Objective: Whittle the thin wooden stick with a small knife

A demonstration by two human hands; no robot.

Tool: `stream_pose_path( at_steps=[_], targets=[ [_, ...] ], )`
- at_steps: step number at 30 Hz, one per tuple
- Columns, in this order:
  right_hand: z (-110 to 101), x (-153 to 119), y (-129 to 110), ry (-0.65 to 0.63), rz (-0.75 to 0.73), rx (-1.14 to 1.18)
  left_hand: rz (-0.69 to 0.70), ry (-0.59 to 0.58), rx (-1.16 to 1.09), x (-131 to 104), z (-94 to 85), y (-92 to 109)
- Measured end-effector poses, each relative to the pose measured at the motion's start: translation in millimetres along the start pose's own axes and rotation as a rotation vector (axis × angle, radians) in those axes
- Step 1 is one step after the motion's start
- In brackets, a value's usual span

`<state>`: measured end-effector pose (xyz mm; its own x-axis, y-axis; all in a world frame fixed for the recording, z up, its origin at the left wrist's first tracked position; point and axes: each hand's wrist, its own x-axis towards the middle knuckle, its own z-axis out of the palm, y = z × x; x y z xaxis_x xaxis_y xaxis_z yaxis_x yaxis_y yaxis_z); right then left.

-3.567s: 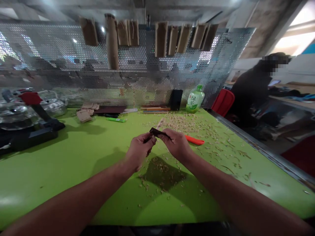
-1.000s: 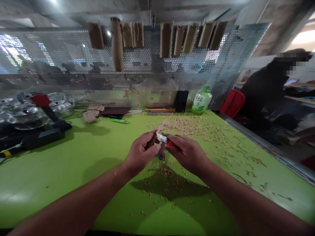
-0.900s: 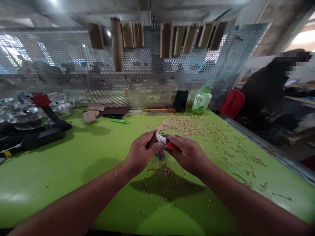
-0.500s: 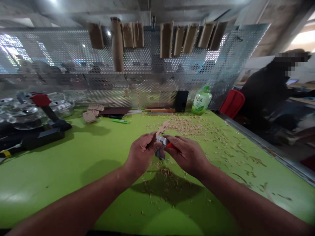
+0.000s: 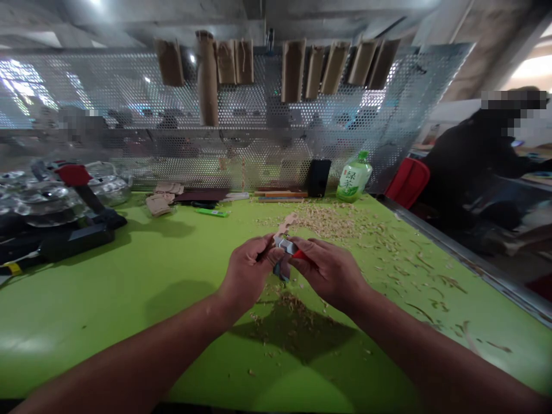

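Above the middle of the green table (image 5: pixel 129 310), my two hands meet almost thumb to thumb. My left hand (image 5: pixel 245 269) is closed around a small piece of pale carved wood (image 5: pixel 288 223), whose notched end points away from me. In my right hand (image 5: pixel 331 269) is a knife (image 5: pixel 299 255) with a red handle and a silver-grey front part, held against the wood; its blade is hardly visible. My left thumb presses by the knife's grey part. Below the fingers shows a grey-blue strip (image 5: pixel 282 271) I cannot identify.
Wood shavings (image 5: pixel 332 221) spread behind and right of my hands. Along the back stand a green tea bottle (image 5: pixel 354 177), a black upright object (image 5: pixel 319 177) and wooden strips (image 5: pixel 282 196). Left are a green cutter (image 5: pixel 211 213), wood pieces (image 5: pixel 160 202) and metal pots (image 5: pixel 47 195). A person (image 5: pixel 470 149) is at right.
My hands keep nearly the same place and the same hold. The knife and wood have shifted very slightly. The person at right has an arm stretched further forward.
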<state>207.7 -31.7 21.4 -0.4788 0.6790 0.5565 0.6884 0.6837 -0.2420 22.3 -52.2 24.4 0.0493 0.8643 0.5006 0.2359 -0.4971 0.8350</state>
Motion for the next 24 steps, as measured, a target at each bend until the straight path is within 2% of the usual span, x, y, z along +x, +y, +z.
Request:
stream_pose_path(
  at_steps=[5,13,19,24],
  targets=[
    [-1.9,1.5,-1.2,-0.038,0.022,0.088,0.011,-0.039,0.026,0.5,-1.9,-2.2],
    [-0.5,0.0,-1.5,-0.018,0.033,0.016,-0.015,-0.02,0.007,0.6,-0.3,-1.0],
    [-4.1,1.2,-3.3,-0.069,0.042,0.105,-0.066,-0.045,-0.084,1.2,0.1,0.2],
    [-4.5,-0.1,-4.2,-0.047,0.034,0.033,-0.088,-0.04,-0.111,1.4,1.1,0.0]
  ],
)
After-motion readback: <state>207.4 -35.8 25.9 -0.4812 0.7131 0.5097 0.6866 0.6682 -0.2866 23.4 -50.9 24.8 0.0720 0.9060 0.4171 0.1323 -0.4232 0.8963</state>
